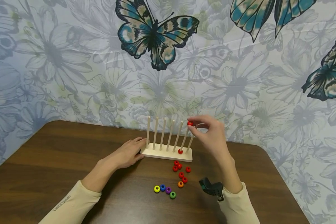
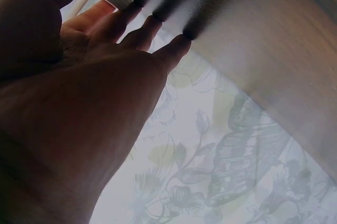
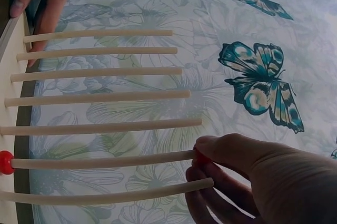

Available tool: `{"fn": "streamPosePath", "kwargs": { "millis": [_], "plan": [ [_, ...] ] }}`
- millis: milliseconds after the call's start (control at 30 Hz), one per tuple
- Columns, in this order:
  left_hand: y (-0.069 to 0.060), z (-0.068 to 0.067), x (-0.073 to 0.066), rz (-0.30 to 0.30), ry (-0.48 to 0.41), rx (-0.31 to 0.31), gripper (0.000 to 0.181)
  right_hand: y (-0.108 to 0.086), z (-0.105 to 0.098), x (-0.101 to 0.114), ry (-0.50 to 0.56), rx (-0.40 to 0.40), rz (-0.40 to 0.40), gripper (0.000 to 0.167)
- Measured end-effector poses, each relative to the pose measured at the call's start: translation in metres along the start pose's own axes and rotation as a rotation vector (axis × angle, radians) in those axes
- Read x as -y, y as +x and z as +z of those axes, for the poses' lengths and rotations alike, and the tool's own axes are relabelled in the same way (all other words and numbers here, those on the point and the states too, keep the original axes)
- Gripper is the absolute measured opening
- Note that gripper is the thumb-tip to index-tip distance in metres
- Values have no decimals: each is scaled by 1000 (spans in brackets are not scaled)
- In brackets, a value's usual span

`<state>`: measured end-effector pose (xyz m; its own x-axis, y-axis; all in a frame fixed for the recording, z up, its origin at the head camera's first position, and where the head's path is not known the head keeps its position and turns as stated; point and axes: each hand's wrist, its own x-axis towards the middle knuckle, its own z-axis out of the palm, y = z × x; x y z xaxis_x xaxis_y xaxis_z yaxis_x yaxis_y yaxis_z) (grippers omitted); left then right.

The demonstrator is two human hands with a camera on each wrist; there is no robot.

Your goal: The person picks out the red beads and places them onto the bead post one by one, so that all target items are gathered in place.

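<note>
A pale wooden peg stand (image 1: 163,153) with a row of several upright pegs stands near the table's back edge. My left hand (image 1: 128,153) holds its left end, thumb at the front and fingers behind; in the left wrist view the fingertips meet the table. My right hand (image 1: 212,134) pinches a red bead (image 1: 190,123) between thumb and index finger, at the tip of the second peg from the right. Around the foot of that same peg sits another red bead (image 3: 6,162). The other pegs carry no beads.
Several loose red beads (image 1: 181,175) lie in front of the stand, with an orange bead (image 1: 180,184) below them. Nearer are yellow (image 1: 156,189), blue, purple and green beads. A black wrist device (image 1: 211,187) juts from the right sleeve. Patterned fabric (image 1: 100,77) hangs behind the table.
</note>
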<state>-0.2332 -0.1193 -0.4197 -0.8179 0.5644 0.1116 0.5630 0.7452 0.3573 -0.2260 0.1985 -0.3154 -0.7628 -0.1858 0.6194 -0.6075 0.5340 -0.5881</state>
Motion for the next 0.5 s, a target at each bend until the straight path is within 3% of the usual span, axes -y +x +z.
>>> {"fn": "streamPosePath", "kwargs": {
  "millis": [267,500],
  "plan": [
    [0,0,0,-2,-9,4,54,-2,-6,1,71,14,121,40],
    [0,-1,0,5,-10,-3,54,-2,-16,1,60,-31,176,37]
  ]
}}
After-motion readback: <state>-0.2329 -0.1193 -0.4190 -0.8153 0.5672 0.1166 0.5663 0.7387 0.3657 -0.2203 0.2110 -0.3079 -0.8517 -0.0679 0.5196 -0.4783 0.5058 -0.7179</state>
